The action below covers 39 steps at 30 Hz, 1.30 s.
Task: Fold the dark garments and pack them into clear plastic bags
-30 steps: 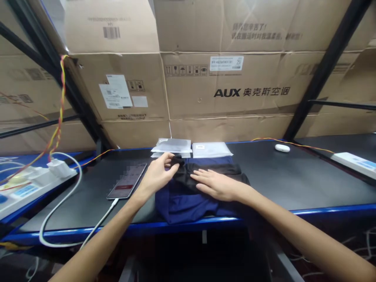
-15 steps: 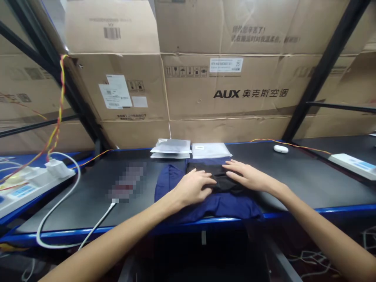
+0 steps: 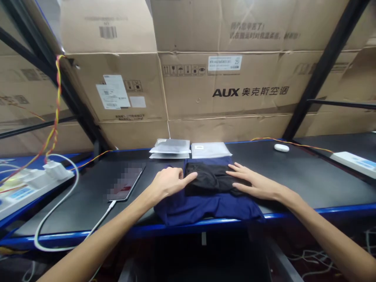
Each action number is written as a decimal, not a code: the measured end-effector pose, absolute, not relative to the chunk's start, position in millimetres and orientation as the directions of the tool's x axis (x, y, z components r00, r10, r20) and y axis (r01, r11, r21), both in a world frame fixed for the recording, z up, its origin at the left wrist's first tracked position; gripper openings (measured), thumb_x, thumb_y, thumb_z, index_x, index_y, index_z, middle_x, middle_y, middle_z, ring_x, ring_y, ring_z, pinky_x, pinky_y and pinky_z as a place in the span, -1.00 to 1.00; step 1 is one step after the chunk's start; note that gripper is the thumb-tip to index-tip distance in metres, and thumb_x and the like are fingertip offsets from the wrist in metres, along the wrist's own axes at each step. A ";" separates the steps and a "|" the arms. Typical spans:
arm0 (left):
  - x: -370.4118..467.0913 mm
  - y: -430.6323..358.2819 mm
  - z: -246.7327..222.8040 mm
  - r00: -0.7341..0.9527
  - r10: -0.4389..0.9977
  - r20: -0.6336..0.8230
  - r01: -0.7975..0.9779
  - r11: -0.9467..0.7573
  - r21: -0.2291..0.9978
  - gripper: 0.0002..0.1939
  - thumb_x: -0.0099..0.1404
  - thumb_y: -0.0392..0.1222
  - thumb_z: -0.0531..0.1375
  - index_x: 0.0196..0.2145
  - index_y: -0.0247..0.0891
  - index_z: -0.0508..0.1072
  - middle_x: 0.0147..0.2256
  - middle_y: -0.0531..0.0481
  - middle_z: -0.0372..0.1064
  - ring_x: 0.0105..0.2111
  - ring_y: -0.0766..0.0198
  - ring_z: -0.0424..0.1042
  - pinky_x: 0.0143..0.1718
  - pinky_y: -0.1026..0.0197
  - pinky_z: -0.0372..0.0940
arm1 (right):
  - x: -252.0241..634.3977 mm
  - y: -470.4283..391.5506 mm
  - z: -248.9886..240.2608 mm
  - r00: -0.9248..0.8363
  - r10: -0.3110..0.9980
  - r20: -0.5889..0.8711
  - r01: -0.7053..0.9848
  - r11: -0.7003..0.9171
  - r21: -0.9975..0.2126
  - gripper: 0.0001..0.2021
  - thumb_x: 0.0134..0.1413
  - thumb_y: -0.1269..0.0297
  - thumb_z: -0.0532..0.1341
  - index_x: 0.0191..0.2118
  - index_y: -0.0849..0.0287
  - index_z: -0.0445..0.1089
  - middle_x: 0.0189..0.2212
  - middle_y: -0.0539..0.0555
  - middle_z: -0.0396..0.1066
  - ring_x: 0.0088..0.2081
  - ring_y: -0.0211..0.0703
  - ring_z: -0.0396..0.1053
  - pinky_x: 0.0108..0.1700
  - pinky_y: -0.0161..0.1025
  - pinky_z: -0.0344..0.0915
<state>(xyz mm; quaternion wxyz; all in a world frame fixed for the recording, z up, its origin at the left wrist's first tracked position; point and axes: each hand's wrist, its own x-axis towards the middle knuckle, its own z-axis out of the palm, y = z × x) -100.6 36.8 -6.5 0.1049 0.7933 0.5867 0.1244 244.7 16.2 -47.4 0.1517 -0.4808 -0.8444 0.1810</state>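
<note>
A navy blue cloth (image 3: 211,209) is spread at the front edge of the table, and a folded black cloth (image 3: 205,180) rests on its middle. At the navy cloth's left side, my left hand (image 3: 167,182) has its fingers curled down over the edge of the fabric. Its thumb points right across the black cloth; the fingertips are hidden. My right hand (image 3: 258,182) lies with fingers spread on the right end of the black cloth, pressing it flat.
Two flat translucent packets, a left packet (image 3: 170,147) and a right packet (image 3: 210,150), lie behind the cloth. A phone (image 3: 129,186) on a white cable is at left. A white earbud case (image 3: 281,148) and power strip (image 3: 355,161) sit right. Cardboard (image 3: 190,90) stands behind.
My left hand has moved left from the black cloth to the navy cloth's left edge, its fingers now curled. My right hand has shifted slightly right and stays spread.
</note>
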 end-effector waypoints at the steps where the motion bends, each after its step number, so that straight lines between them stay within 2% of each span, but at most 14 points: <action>1: -98.6 35.6 -7.9 0.284 0.957 0.066 0.906 -0.290 0.309 -0.36 0.21 0.47 0.04 -0.54 -0.19 0.42 -0.50 -0.09 0.46 -0.48 0.07 0.44 -0.43 0.17 0.17 | 243.5 15.4 -47.7 -0.492 0.867 0.082 0.761 0.474 -0.444 -0.38 0.25 -0.20 0.10 0.34 -0.10 0.19 0.43 -0.01 -0.11 0.43 0.17 -0.29 0.40 0.24 -0.19; 6: -85.5 33.0 -9.8 0.310 0.950 0.036 0.898 -0.305 0.318 -0.56 0.22 0.27 0.14 -0.49 -0.18 0.37 -0.48 -0.02 0.44 -0.45 0.10 0.43 -0.43 0.18 0.12 | 240.5 14.3 -47.2 -0.492 0.866 0.087 0.767 0.478 -0.428 -0.38 0.25 -0.19 0.09 0.34 -0.08 0.19 0.43 0.00 -0.11 0.43 0.18 -0.27 0.39 0.25 -0.17; 12: -74.6 40.4 -3.9 0.281 0.950 0.138 0.874 -0.313 0.371 -0.77 0.21 0.05 0.17 -0.31 -0.16 0.38 -0.34 -0.03 0.48 -0.32 0.06 0.47 -0.36 0.17 0.18 | 246.4 10.3 -51.4 -0.431 0.893 0.129 0.746 0.433 -0.507 -0.38 0.30 -0.16 0.05 0.37 -0.08 0.12 0.43 -0.01 -0.11 0.43 0.10 -0.23 0.41 0.17 -0.20; 15: -60.4 42.9 4.0 0.262 0.949 0.174 0.828 -0.314 0.465 -0.72 0.23 0.05 0.18 -0.18 -0.15 0.39 -0.30 -0.03 0.51 -0.26 0.05 0.49 -0.29 0.15 0.25 | 257.3 5.6 -55.6 -0.304 0.930 0.208 0.723 0.367 -0.584 -0.39 0.34 -0.14 -0.02 0.39 -0.05 0.09 0.40 -0.01 0.00 0.40 0.03 -0.07 0.41 0.09 -0.14; 18: -36.3 41.4 8.4 0.288 0.928 0.237 0.734 -0.372 0.568 -0.60 0.24 0.09 0.21 -0.04 -0.13 0.39 -0.20 -0.05 0.54 -0.20 0.06 0.51 -0.20 0.12 0.32 | 270.0 0.8 -59.1 -0.189 0.950 0.248 0.728 0.305 -0.614 -0.41 0.33 -0.15 -0.04 0.35 -0.01 0.18 0.34 0.01 0.16 0.36 0.06 0.07 0.40 0.09 -0.06; 20: -16.9 37.7 5.5 0.338 0.893 0.297 0.673 -0.450 0.587 -0.56 0.26 0.08 0.21 0.04 -0.11 0.38 -0.15 -0.05 0.54 -0.18 0.07 0.51 -0.17 0.11 0.36 | 275.9 -1.5 -60.4 -0.153 0.955 0.254 0.740 0.281 -0.612 -0.41 0.32 -0.15 -0.03 0.32 0.01 0.23 0.31 0.03 0.22 0.33 0.08 0.12 0.39 0.12 -0.02; 22: 1.6 32.6 -2.2 0.448 0.803 0.393 0.596 -0.596 0.538 -0.62 0.30 0.02 0.19 0.03 -0.13 0.43 -0.08 -0.06 0.52 -0.12 0.09 0.50 -0.09 0.10 0.37 | 278.3 -2.7 -61.2 -0.152 0.954 0.259 0.744 0.283 -0.606 -0.42 0.31 -0.14 -0.01 0.30 0.01 0.26 0.29 0.03 0.25 0.32 0.09 0.16 0.38 0.11 0.01; 25: 21.1 25.5 -17.6 0.662 0.614 0.429 0.512 -0.789 0.339 -0.81 0.31 -0.14 0.16 -0.18 -0.20 0.53 -0.06 -0.09 0.49 -0.05 0.07 0.46 0.02 0.08 0.34 | 277.3 -2.7 -62.2 -0.168 0.949 0.267 0.739 0.301 -0.603 -0.44 0.30 -0.13 0.00 0.28 0.02 0.28 0.28 0.03 0.27 0.31 0.07 0.18 0.38 0.09 0.03; 27: 26.3 23.2 -25.8 0.731 0.558 0.394 0.487 -0.830 0.271 -0.86 0.28 -0.23 0.16 -0.24 -0.23 0.51 -0.10 -0.10 0.49 -0.07 0.08 0.45 0.01 0.10 0.35 | 276.0 -2.3 -62.9 -0.165 0.948 0.273 0.737 0.303 -0.605 -0.44 0.30 -0.14 0.00 0.26 0.02 0.30 0.27 0.03 0.28 0.30 0.07 0.20 0.37 0.08 0.04; 29: 26.1 23.4 -30.1 0.747 0.555 0.367 0.478 -0.831 0.284 -0.86 0.27 -0.27 0.14 -0.22 -0.24 0.48 -0.13 -0.08 0.49 -0.10 0.12 0.47 -0.04 0.13 0.37 | 275.3 -2.0 -63.5 -0.158 0.946 0.282 0.735 0.303 -0.606 -0.45 0.29 -0.14 0.00 0.25 0.00 0.32 0.26 0.02 0.30 0.29 0.08 0.21 0.37 0.08 0.05; 31: 22.4 25.4 -30.3 0.751 0.560 0.350 0.465 -0.825 0.323 -0.87 0.27 -0.29 0.14 -0.23 -0.24 0.46 -0.12 -0.06 0.49 -0.09 0.14 0.48 -0.04 0.16 0.38 | 275.0 -1.7 -63.2 -0.153 0.946 0.285 0.735 0.302 -0.608 -0.45 0.29 -0.15 0.00 0.24 -0.01 0.34 0.25 0.01 0.31 0.28 0.09 0.22 0.37 0.09 0.05; 34: 12.3 29.6 -25.9 0.781 0.534 0.323 0.417 -0.832 0.367 -0.86 0.32 -0.21 0.16 -0.18 -0.23 0.47 -0.03 -0.07 0.48 0.01 0.13 0.45 0.07 0.15 0.34 | 273.9 0.4 -60.4 -0.150 0.945 0.289 0.722 0.304 -0.621 -0.44 0.30 -0.16 -0.02 0.24 -0.02 0.33 0.25 -0.01 0.31 0.29 0.09 0.20 0.37 0.09 0.04; 37: -6.0 35.0 -20.9 0.816 0.491 0.306 0.363 -0.846 0.389 -0.70 0.41 -0.05 0.14 0.01 -0.21 0.44 0.10 -0.11 0.42 0.14 0.12 0.39 0.19 0.13 0.26 | 269.7 6.2 -54.2 -0.170 0.938 0.301 0.707 0.329 -0.626 -0.43 0.32 -0.16 -0.05 0.30 -0.04 0.26 0.29 -0.03 0.25 0.32 0.07 0.15 0.39 0.09 0.00; 39: -24.6 39.9 -19.4 0.820 0.496 0.287 0.377 -0.844 0.381 -0.60 0.45 0.01 0.10 0.13 -0.20 0.38 0.21 -0.14 0.31 0.22 0.13 0.31 0.25 0.12 0.19 | 264.3 12.2 -48.7 -0.209 0.926 0.314 0.709 0.365 -0.604 -0.42 0.33 -0.15 -0.04 0.34 -0.06 0.18 0.35 -0.03 0.13 0.36 0.06 0.05 0.40 0.10 -0.06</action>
